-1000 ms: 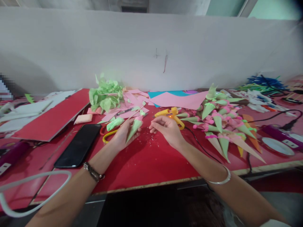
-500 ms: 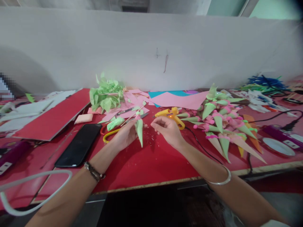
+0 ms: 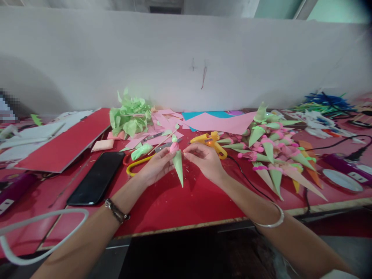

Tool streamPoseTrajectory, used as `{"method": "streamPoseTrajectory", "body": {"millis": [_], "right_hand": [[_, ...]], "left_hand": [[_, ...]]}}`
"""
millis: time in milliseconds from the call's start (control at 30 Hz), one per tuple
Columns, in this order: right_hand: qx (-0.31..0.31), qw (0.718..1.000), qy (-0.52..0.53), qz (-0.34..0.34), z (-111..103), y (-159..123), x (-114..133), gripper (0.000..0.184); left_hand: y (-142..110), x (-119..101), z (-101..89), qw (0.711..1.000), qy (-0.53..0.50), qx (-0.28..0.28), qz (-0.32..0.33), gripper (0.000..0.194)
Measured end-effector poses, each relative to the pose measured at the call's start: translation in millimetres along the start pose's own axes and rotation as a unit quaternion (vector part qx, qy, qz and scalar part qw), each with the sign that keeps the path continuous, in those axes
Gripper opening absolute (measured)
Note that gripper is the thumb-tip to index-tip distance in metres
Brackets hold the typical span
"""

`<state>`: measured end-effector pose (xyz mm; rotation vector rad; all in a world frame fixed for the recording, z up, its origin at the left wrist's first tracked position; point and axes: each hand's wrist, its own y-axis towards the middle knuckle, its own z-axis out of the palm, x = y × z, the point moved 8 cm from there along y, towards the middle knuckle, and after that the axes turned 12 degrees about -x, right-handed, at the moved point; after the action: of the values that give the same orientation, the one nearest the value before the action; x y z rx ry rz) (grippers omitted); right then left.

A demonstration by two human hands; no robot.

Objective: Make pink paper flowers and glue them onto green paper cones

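Observation:
My left hand (image 3: pixel 157 166) is closed round a pale green paper cone (image 3: pixel 178 168), its point hanging down. Pink paper and a small green ball top the cone. Close to the cone's upper right edge, my right hand (image 3: pixel 205 161) is pinched, thumb against fingers. Whatever lies between those fingertips is too small to make out. Behind my right hand lies a yellow glue gun (image 3: pixel 213 139) with an orange light on it. Scissors with a yellow handle (image 3: pixel 135 166) rest behind my left wrist.
Many finished cones (image 3: pixel 270 151) are heaped at the right. A black phone (image 3: pixel 97 178) lies at the left, near a red board (image 3: pixel 66 141). Crumpled green paper (image 3: pixel 130 116) and pink sheets (image 3: pixel 221 122) sit along the wall. A white dish (image 3: pixel 343 180) is far right.
The cone has turned in my left hand and shifted a little right, its pink top now showing. My right fingertips have moved slightly left, close to its rim.

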<state>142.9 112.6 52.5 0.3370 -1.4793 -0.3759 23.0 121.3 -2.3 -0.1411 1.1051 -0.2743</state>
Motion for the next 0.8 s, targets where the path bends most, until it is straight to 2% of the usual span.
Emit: {"method": "streamPoseTrajectory", "body": {"millis": [100,333,567,800], "right_hand": [[0.015,0.997,-0.05,-0.06,2.6,-1.5,7.8,0.002],[0.027,0.993,-0.076,-0.084,6.2,-4.4,10.2,0.005],[0.022,0.991,-0.099,-0.092,5.3,-5.0,11.5,0.007],[0.012,0.997,-0.063,-0.049,4.1,-4.3,3.0,0.008]], "left_hand": [[-0.9,2.9,1.5,1.0,0.014,0.008,-0.005,0.02],[-1.6,6.3,5.3,0.999,0.035,0.028,-0.004,0.023],[-4.4,4.8,5.4,0.999,0.049,0.018,-0.009,0.02],[-4.6,0.4,6.8,0.999,0.042,0.015,0.018,0.017]]}}
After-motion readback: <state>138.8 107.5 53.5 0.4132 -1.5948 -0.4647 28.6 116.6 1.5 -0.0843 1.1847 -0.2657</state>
